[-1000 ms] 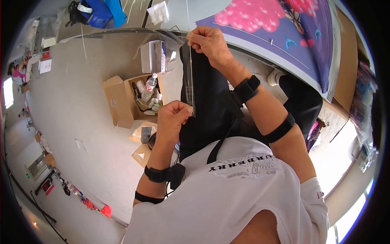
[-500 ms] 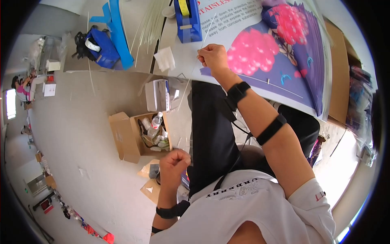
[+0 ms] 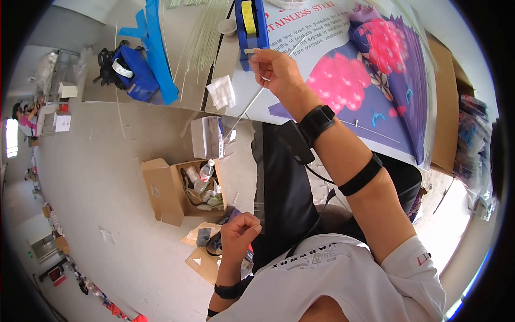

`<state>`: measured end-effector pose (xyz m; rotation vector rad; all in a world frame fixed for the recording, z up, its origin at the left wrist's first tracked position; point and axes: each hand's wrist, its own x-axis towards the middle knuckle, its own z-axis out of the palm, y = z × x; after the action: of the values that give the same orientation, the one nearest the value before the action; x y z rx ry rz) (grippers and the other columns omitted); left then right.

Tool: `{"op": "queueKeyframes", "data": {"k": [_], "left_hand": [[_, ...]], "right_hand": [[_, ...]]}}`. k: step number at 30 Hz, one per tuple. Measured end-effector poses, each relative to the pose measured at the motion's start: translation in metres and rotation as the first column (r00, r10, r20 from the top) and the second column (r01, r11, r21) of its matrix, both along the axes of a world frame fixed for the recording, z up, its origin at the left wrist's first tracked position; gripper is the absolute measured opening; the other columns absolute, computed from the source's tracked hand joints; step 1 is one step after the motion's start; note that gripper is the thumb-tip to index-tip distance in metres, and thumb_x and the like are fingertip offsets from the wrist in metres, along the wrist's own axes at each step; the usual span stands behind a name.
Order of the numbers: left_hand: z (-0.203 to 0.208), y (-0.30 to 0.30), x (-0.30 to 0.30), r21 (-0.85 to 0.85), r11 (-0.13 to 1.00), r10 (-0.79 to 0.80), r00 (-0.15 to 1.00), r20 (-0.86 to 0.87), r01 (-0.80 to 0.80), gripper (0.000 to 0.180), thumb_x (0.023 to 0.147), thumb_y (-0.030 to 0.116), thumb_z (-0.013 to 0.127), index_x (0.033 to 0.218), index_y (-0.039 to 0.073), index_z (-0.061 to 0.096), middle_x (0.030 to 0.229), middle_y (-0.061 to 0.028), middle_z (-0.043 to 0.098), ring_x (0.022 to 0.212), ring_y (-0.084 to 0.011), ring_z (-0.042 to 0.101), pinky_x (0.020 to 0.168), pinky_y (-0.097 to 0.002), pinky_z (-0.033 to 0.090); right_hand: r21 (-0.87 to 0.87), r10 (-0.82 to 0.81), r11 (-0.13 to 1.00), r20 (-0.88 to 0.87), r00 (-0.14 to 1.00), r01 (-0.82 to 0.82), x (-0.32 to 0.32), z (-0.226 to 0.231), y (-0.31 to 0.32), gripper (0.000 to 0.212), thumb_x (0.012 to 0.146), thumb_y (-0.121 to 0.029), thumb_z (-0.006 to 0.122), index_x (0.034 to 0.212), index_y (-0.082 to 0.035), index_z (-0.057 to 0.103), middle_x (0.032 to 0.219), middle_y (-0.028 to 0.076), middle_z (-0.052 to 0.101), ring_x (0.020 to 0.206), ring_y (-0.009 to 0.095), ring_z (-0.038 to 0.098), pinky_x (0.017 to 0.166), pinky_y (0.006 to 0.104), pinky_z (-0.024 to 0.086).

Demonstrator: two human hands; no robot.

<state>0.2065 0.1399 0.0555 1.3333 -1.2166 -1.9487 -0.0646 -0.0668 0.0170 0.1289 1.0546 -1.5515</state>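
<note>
At the table's near edge, my right hand (image 3: 276,75) has its fingers curled round a thin pale stick (image 3: 249,106), which slants from below the table edge up past the hand. Thumb and fingertips of that hand are at the short end of tape on the front of a blue tape dispenser (image 3: 259,42) with a yellow roll. My left hand (image 3: 240,236) is closed low by my left thigh, thumb against the fingers; whatever it may hold is hidden. A folded white tissue (image 3: 221,92) lies left of the right hand.
Thin pale stems (image 3: 206,37) lie left of the dispenser, beside a blue strip (image 3: 159,51) and another blue dispenser (image 3: 138,68). Purple wrapping with pink balls (image 3: 339,80) is printed or laid at right. A cardboard box (image 3: 182,190) with a bottle stands on the floor.
My right hand has moved slightly left, up to the dispenser's tape end, and the stick in it now leans further right. My left hand has shifted a little right and down, still closed.
</note>
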Motion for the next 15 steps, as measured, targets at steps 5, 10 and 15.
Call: {"op": "queueKeyframes", "data": {"k": [5,10,15], "left_hand": [[-0.006,0.002,0.012,0.017,1.0,-0.021,0.998,-0.053,0.022,0.006,0.075,-0.005,0.059,0.074,-0.001,0.056,0.075,-0.0017,0.055,0.069,-0.0068,0.048,0.063,-0.0191,0.038],[-0.007,0.006,0.015,0.024,0.996,-0.081,0.997,0.011,0.081,0.007,0.075,-0.004,0.059,0.071,-0.001,0.055,0.073,-0.0017,0.054,0.068,-0.0072,0.048,0.062,-0.0199,0.037],[-0.02,0.012,0.023,0.028,0.995,-0.098,0.995,0.034,0.097,0.008,0.074,-0.001,0.061,0.069,0.0,0.055,0.073,-0.0014,0.055,0.066,-0.0063,0.047,0.06,-0.02,0.036]], "right_hand": [[-0.028,-0.011,1.0,-0.105,0.994,0.008,0.007,-0.005,-0.005,0.007,0.079,-0.001,0.058,0.085,0.003,0.058,0.079,0.011,0.062,0.069,0.015,0.06,0.06,0.0275,0.046],[-0.107,0.025,0.993,-0.158,0.987,-0.042,0.004,-0.015,0.007,0.005,0.071,0.002,0.062,0.069,-0.001,0.059,0.069,0.006,0.059,0.061,0.014,0.052,0.061,0.0281,0.044],[-0.195,0.02,0.979,-0.229,0.973,-0.066,0.006,-0.027,0.01,0.004,0.076,0.001,0.059,0.073,0.004,0.058,0.083,0.015,0.063,0.072,0.017,0.059,0.065,0.028,0.045]]}}
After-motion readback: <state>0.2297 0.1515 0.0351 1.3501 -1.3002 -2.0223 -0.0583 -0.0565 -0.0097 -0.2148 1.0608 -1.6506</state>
